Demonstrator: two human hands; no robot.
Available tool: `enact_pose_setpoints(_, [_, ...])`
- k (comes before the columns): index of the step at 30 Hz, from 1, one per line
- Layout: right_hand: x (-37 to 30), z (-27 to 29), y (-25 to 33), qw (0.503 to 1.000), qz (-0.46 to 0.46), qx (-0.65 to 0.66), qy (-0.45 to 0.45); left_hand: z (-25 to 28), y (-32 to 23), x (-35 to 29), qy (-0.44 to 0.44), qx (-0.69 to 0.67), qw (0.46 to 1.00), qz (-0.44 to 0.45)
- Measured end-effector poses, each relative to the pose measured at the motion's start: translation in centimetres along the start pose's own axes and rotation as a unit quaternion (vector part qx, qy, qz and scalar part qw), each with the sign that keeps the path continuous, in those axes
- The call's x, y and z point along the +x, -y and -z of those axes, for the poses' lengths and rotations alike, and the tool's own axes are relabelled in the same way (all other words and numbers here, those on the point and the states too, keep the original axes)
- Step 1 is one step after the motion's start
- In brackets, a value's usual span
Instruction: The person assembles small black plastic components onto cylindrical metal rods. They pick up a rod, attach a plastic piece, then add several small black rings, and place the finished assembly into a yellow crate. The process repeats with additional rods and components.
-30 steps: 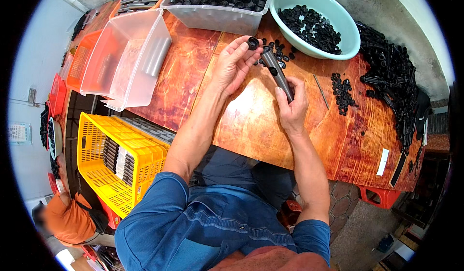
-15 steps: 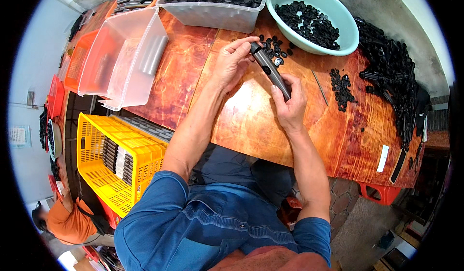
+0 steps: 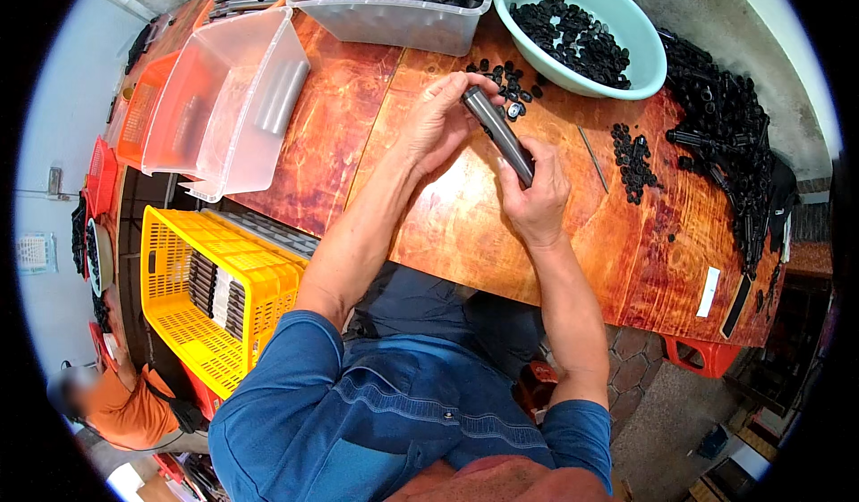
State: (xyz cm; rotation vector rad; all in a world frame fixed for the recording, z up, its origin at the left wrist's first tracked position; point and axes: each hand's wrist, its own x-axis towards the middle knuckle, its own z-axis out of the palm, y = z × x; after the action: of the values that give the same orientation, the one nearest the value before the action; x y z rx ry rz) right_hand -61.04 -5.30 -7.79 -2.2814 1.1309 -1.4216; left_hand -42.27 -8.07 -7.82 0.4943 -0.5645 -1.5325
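Between my two hands a dark grey tube (image 3: pixel 501 137) with a black end slants over the wooden table. My left hand (image 3: pixel 440 119) is at its far end, the fingers curled behind and against it. My right hand (image 3: pixel 539 196) grips the near end, thumb along one side and fingers round the other. Just beyond the tube lie several small black round parts (image 3: pixel 510 80), one with a pale face. A thin metal rod (image 3: pixel 592 157) rests on the table to the right of my right hand, beside another cluster of small black parts (image 3: pixel 633 164).
Along the back stand a clear bin of black caps (image 3: pixel 385 32) and a pale green basin (image 3: pixel 653 68) of black parts. A clear bin (image 3: pixel 242 157) holding grey tubes is at left, above a yellow crate (image 3: pixel 201 359). Black parts (image 3: pixel 725 135) pile up at right. Another person (image 3: pixel 134 410) is at lower left.
The tube has been rolled, so the hole in its side now faces left instead of up. My left fingers have shifted at the far end. My right hand keeps its grip.
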Motion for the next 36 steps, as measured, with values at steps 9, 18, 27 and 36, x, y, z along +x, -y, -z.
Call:
enact_pose_setpoints(9, [-0.5, -0.4, 0.0, 0.997, -0.015, 0.07, -0.004, -0.8, 0.6, -0.5, 0.095, -0.153, 0.976, 0.119])
enact_pose_setpoints(18, [-1.1, 0.1, 0.1, 0.845, -0.324, 0.419, 0.081, -0.3, 1.1, -0.6, 0.181, -0.2, 0.957, 0.108])
enact_pose_setpoints(27, [-1.1, -0.5, 1.9, 0.934, -0.228, 0.273, 0.033, -0.9, 1.0, -1.1, 0.137, -0.157, 0.973, 0.103])
enact_pose_setpoints(36, [0.1, -2.0, 1.0, 0.932, -0.246, 0.267, -0.003, -1.1, 2.2, -0.2, 0.05, -0.046, 0.996, 0.065])
